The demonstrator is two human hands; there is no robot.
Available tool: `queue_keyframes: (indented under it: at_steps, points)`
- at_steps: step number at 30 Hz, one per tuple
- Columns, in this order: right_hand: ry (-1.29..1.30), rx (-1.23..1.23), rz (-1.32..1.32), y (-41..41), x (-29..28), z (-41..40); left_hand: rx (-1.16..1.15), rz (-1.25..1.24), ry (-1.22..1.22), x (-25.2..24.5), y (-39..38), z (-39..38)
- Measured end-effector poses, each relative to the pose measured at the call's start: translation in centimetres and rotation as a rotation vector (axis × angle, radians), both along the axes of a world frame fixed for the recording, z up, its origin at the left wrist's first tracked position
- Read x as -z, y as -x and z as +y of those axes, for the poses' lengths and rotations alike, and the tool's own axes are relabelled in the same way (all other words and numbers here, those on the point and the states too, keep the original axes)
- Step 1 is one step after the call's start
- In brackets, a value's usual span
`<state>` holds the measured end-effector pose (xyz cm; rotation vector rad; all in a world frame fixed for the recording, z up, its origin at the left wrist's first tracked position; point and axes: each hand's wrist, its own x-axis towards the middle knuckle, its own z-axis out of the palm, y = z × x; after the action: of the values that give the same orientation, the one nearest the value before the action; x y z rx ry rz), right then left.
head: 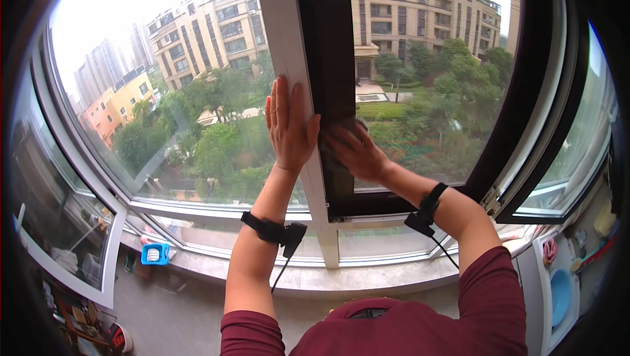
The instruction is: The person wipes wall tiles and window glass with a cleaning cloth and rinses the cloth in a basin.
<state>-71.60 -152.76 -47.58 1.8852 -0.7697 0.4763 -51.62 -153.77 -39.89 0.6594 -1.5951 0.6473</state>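
Note:
My left hand [291, 127] lies flat with its fingers pointing up against the white window mullion [278, 21], holding nothing. To its right, my right hand [357, 149] reaches to the dark frame of the window screen [325, 36] and is blurred. A dark rounded thing [361, 122] shows at its fingers; whether the hand grips it cannot be made out. Beyond the screen and the fixed pane [236, 144] are trees and buildings. Both forearms wear black straps with small devices and cables.
An inward-opened casement [551, 193] stands at the right, another [109, 257] at the left. Below the windows runs a stone ledge [275, 277] with a blue plastic basket [155, 254] at its left. A blue basin [561, 297] sits at the lower right, a bucket [120, 339] at the lower left.

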Motion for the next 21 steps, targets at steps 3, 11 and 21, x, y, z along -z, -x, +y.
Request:
queue_keyframes:
  at_steps: [3, 11, 21]
  points:
    - [-0.109, -0.145, 0.173, 1.6, 4.6, 0.6, -0.041, 0.016, -0.014, 0.2, -0.5, -0.2]
    - [-0.161, -0.354, -0.131, 2.7, 0.5, 0.2, -0.033, -0.002, -0.014, -0.1, -0.7, 0.7]
    - [0.406, -0.449, -0.331, -9.2, -26.6, 4.8, -0.137, 0.089, -0.033, 0.2, -0.6, 1.0]
